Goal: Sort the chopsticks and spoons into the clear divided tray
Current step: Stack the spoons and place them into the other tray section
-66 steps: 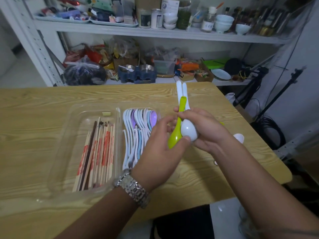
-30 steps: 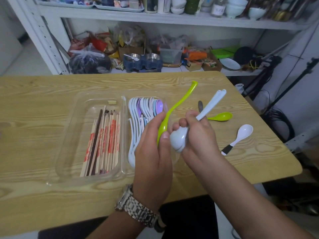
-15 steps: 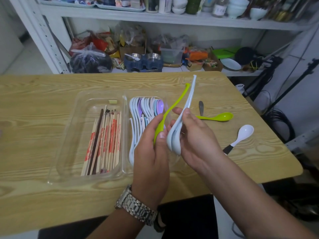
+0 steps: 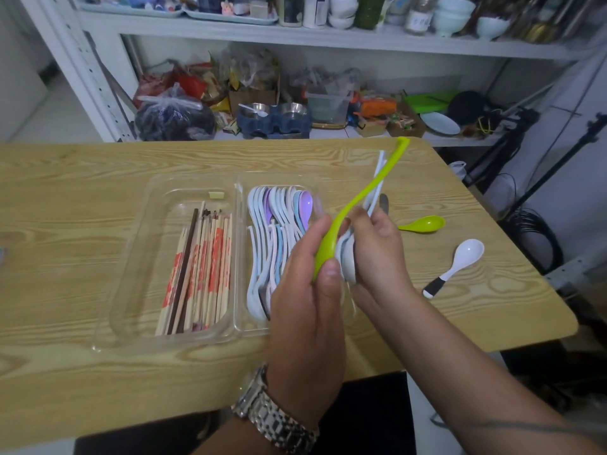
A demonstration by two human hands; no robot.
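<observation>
The clear divided tray (image 4: 131, 280) lies on the wooden table. Its left compartment holds several chopsticks (image 4: 200, 270); its right one holds several white, blue and purple spoons (image 4: 279, 224). Above the tray's right side, my left hand (image 4: 308, 310) grips a long green spoon (image 4: 358, 201) by its bowl, handle pointing up and right. My right hand (image 4: 377, 254) holds white spoons (image 4: 348, 257) pressed against the green one. A second green spoon (image 4: 423, 223) and a white spoon with a black-banded handle (image 4: 456, 264) lie loose on the table to the right.
A dark handle tip (image 4: 383, 202) shows on the table behind my right hand. White shelving (image 4: 295, 34) crowded with bowls, jars and bags stands behind the table. Tripod legs and cables (image 4: 532, 224) are off the table's right edge.
My left hand has brought the green spoon against the white spoons in my right hand. The green handle has swung to the right, over the white handles.
</observation>
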